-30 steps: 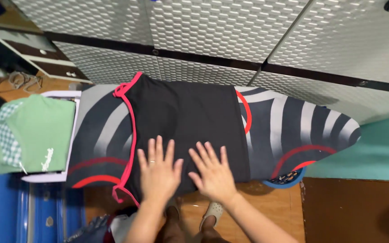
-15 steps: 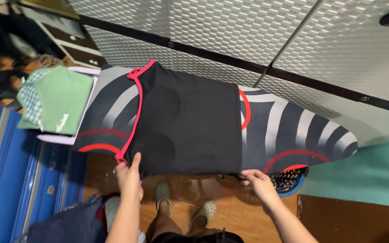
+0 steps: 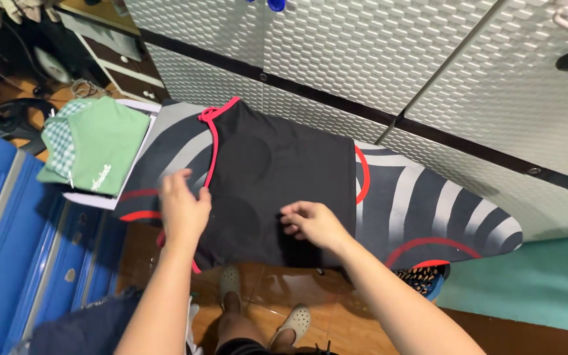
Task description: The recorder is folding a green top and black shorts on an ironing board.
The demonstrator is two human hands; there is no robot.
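Change: half a second ago my hands gripped the near hem of the garment at its two corners; now both are up on the cloth, over its near half.
Meaning: I judge the hem-tugging is over and I am back to handling the fabric on top of the board.
Left hand: at 9 o'clock on the garment, by the red trim, fingers bent; whether they pinch the edge I cannot tell.
Right hand: at 6 o'clock, fingers curled narrow on the black cloth, gripping nothing that I can see.
Garment: flat across the board's wide end.
Axis: long side runs 11 to 5 o'clock; trimmed end points to 11.
Aside: green shirt at 9 o'clock, apart.
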